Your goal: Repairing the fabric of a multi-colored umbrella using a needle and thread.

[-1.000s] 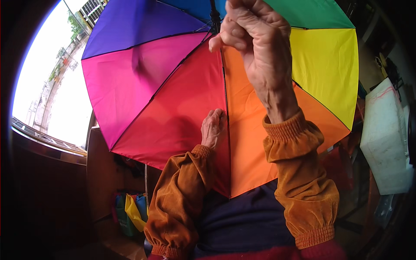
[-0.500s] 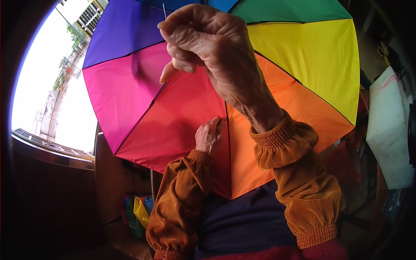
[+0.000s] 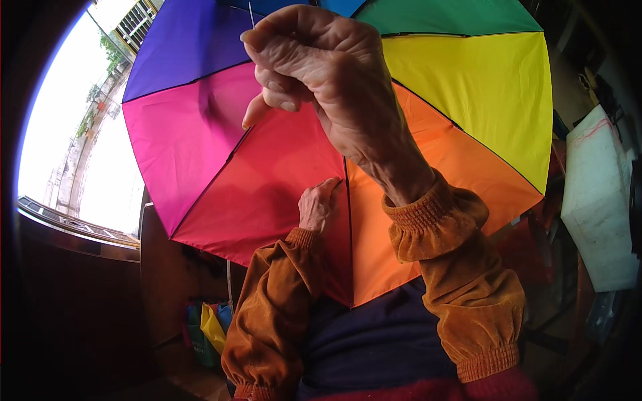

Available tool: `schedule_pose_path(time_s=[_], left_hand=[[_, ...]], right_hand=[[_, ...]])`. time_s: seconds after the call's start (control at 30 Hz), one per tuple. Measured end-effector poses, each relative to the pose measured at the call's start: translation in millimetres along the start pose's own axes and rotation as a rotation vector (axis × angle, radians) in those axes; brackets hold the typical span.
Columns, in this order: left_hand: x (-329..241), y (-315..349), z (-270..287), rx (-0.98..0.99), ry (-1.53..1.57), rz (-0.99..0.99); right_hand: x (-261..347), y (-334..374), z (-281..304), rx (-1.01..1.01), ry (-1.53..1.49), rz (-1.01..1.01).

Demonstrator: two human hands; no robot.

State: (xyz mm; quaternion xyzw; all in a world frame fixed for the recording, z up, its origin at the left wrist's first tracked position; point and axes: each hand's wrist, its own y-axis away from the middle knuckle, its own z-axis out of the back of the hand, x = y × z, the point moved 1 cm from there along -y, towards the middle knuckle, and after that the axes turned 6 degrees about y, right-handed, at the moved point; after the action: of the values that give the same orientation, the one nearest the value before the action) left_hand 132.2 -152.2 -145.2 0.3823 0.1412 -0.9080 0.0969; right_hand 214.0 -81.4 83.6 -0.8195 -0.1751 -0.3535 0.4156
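An opened umbrella point(image 3: 221, 200) with rainbow-coloured panels, its inner side and dark ribs facing me, spreads across the view. My right hand point(image 3: 328, 73) is raised close to the camera, thumb and forefinger pinched on a thin sewing needle point(image 3: 251, 16) that points upward. No thread can be made out. Lower down, my left hand point(image 3: 316, 206) rests against the red panel, its fingers closed at the rib point(image 3: 348, 220) between red and orange. Its fingertips seem to pinch the umbrella there; their exact hold is partly hidden.
The umbrella's lower edge touches my dark-clothed lap point(image 3: 374, 334). A bright window opening point(image 3: 73, 134) is at the left. Colourful bags point(image 3: 212, 327) stand at the lower left by a brown wooden panel point(image 3: 164, 281). A whitish board point(image 3: 598, 207) leans at the right.
The umbrella and surroundings have shifted very slightly left in the view. Both hands keep nearly the same pose, the right still pinching the needle and the left at the rib.
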Motion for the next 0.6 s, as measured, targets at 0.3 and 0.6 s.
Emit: schedule_pose_path(time_s=[0.3,0.6], left_hand=[[-10.6,-2.9,7.0,-0.144,0.186,0.086],[1.3,0.7,2.5,-0.015,0.104,0.020]], right_hand=[[2.3,0.6,2.4,-0.009,0.015,0.013],[-4.8,-2.1,5.2,0.041,0.038,-0.021]])
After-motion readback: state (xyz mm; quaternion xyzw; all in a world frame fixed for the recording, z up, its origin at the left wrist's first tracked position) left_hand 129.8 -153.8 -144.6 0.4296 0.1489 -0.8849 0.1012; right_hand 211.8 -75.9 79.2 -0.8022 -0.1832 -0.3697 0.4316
